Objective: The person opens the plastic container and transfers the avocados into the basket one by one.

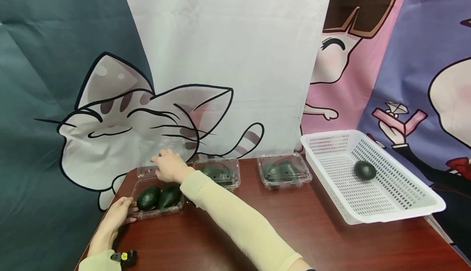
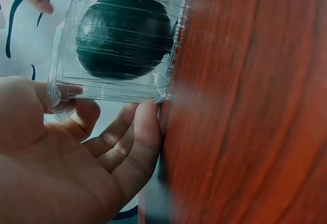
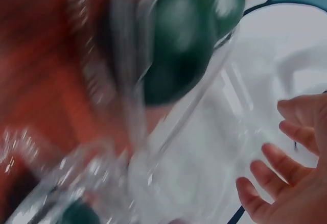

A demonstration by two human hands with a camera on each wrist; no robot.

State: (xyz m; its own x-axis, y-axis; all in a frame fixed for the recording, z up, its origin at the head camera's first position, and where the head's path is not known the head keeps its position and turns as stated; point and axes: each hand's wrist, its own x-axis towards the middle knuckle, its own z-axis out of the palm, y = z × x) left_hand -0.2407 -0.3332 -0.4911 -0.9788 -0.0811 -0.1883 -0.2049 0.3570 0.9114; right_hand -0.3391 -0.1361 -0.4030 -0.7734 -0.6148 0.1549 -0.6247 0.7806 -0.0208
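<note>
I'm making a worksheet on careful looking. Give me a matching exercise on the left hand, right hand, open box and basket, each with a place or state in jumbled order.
Column one:
1. Left hand
2. Right hand
3. Open box
4. Basket

Column two:
A. White, with one fruit inside
B. By the raised lid
C. Two fruits inside
D. At the box's side, touching it

Right pairs: 1-D, 2-B, 3-C, 4-A
</note>
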